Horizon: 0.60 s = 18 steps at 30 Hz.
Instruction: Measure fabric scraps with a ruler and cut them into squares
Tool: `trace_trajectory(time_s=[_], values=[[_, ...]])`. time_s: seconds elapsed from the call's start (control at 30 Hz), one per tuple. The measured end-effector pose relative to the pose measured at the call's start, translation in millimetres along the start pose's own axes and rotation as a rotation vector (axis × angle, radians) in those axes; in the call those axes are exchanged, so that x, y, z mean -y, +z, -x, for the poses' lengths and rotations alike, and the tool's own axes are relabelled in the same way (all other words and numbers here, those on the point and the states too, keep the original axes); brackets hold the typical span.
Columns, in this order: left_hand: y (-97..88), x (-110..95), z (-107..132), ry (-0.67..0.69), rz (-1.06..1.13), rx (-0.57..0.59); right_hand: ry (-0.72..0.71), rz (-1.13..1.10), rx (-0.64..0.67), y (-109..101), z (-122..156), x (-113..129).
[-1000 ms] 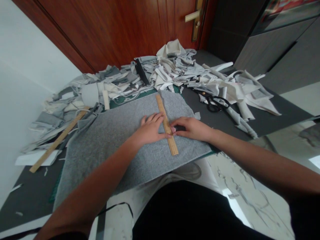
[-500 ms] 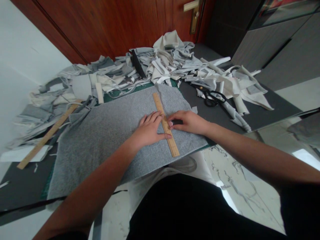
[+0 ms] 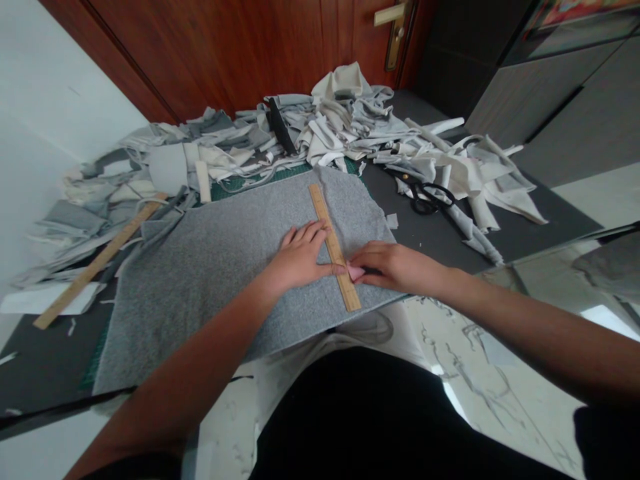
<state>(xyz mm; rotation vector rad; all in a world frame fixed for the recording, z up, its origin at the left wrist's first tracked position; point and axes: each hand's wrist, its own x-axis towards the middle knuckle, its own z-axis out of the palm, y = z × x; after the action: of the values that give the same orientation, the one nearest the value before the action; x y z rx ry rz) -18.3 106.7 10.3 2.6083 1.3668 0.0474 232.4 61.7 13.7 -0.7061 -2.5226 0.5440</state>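
While right fingers [image 3: 369,249] pinch pink piece [image 3: 356,272], left fingers [image 3: 311,233] splay on ruler [image 3: 333,248], dark table [image 3: 417,233], wooden door [image 3: 225,53] behind

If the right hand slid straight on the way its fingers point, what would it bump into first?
Probably the wooden ruler, just ahead of the pink piece pinched in the right hand. The left hand seems next, though exact gaps are hard to judge.

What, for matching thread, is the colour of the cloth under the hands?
Grey cloth, clearest in the head view.
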Motion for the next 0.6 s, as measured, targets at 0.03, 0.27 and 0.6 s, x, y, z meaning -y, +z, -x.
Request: trace_trajectory(time_s=[0.03, 0.27, 0.6], values=[[-0.4, -0.3, 0.0, -0.002, -0.004, 0.001, -0.007, -0.004, -0.016, 1.6, 3.4, 1.8], [-4.1, -3.4, 0.7, -0.011, -0.015, 0.014, 0.035, 0.041, -0.105, 5.3, 12.4, 10.7], [-1.9, -1.0, 0.2, -0.008, -0.015, 0.016, 0.069, 0.182, -0.28, -9.2, -8.2, 0.1]])
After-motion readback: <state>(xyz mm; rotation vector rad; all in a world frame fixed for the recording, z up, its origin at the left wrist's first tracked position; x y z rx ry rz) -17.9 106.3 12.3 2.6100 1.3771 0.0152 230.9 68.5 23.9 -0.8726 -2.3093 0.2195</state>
